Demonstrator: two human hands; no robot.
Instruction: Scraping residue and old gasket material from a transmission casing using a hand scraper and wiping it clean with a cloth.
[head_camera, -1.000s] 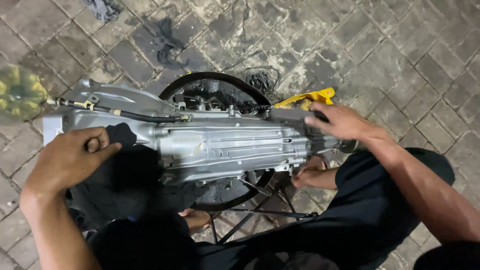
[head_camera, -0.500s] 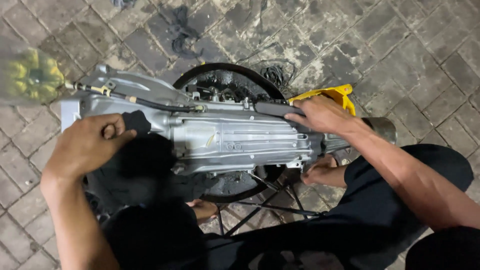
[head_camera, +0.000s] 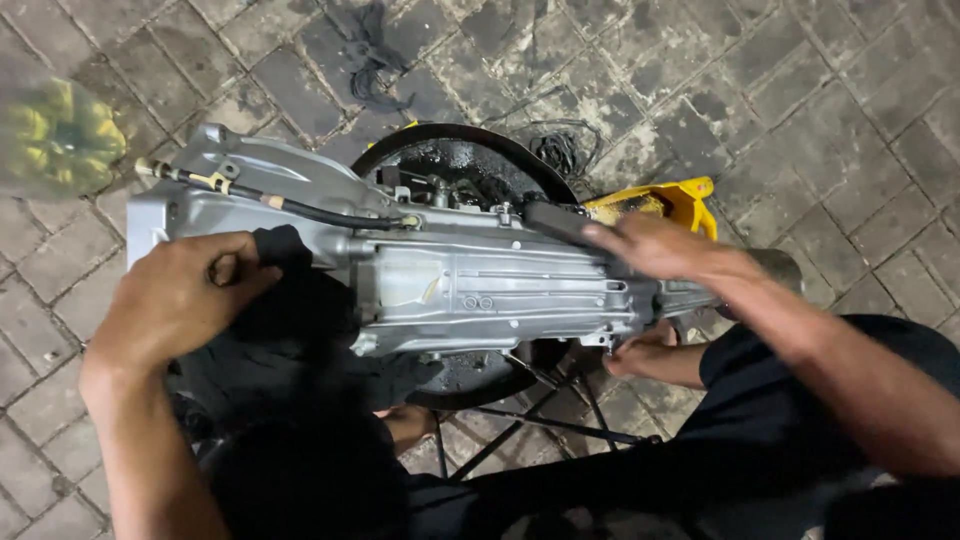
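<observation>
Grey paving stones (head_camera: 800, 110), stained dark in patches, filled the ground on every side. Across the middle, from nine o'clock to three o'clock, lay a long silver cast-metal gearbox housing (head_camera: 480, 290), resting over a round black pan (head_camera: 460, 165) that looked wet and oily at twelve o'clock. A black cable (head_camera: 300, 208) ran along the housing's upper edge. At eight o'clock the left hand (head_camera: 180, 295) pressed a black cloth (head_camera: 290, 310) against the wide end of the housing; its grip was closed around the cloth. At two o'clock the right hand (head_camera: 650, 245) lay over the narrow end, fingers curled down on the casing and a dark flat part (head_camera: 560, 218); whether that grip truly clasped anything could not be told. A yellow plastic tray (head_camera: 670, 200) sat just behind it.

Judging by the bright, clean metal along the ribbed middle, the wiping seemed well along, while the wide end under the cloth and the hidden underside probably remained to be done. A blurred yellow object (head_camera: 55, 140) sat at ten o'clock, and another hand (head_camera: 645, 352) showed beneath the housing at four o'clock.
</observation>
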